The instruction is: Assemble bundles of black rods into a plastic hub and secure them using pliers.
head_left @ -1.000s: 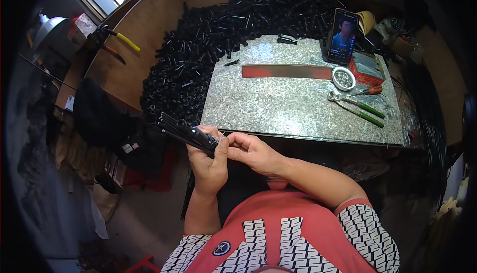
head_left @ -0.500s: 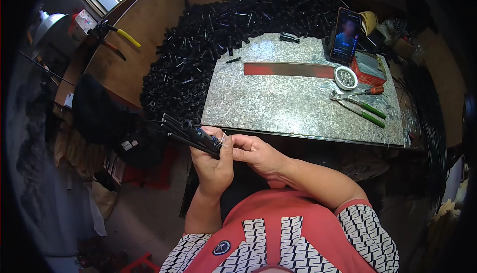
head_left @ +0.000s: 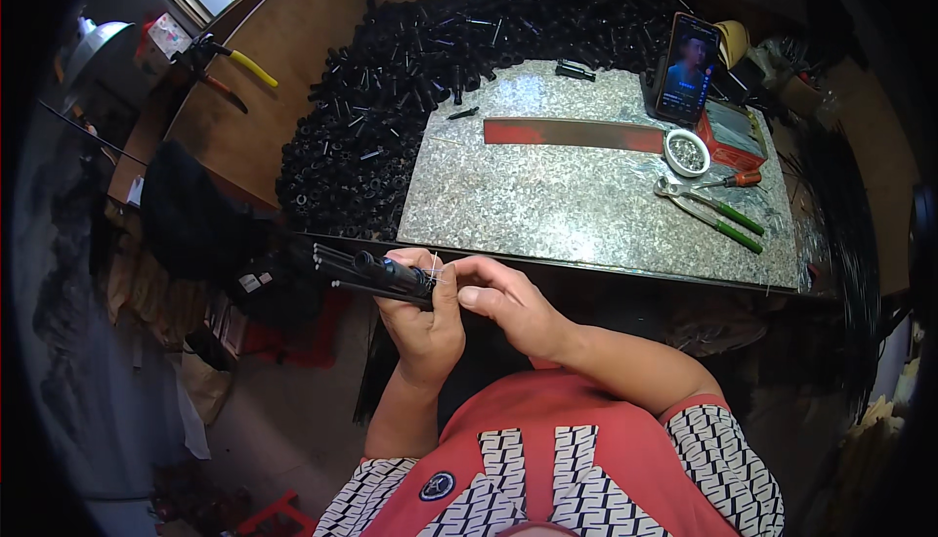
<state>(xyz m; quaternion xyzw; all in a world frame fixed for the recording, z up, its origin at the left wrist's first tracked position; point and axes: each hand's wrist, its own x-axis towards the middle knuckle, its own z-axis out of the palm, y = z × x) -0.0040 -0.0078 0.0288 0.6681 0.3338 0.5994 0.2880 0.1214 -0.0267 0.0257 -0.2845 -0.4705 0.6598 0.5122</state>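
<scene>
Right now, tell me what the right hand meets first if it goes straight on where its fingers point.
The right hand would likely meet the left hand first, around its thumb; whether they touch is unclear.

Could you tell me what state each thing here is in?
Left hand, closed around black rods
Right hand, beside the left; grip unclear
Phone, propped up, screen lit
White bowl, holding small metal pieces
Green-handled pliers, lying with handles apart
Orange-handled tool, lying down
Black parts, heaped

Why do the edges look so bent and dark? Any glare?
Head view: the fisheye lens bends straight edges toward the black rim; head view: pale glare on the speckled slab; head view: strands by the left hand too fine to trace.
</scene>
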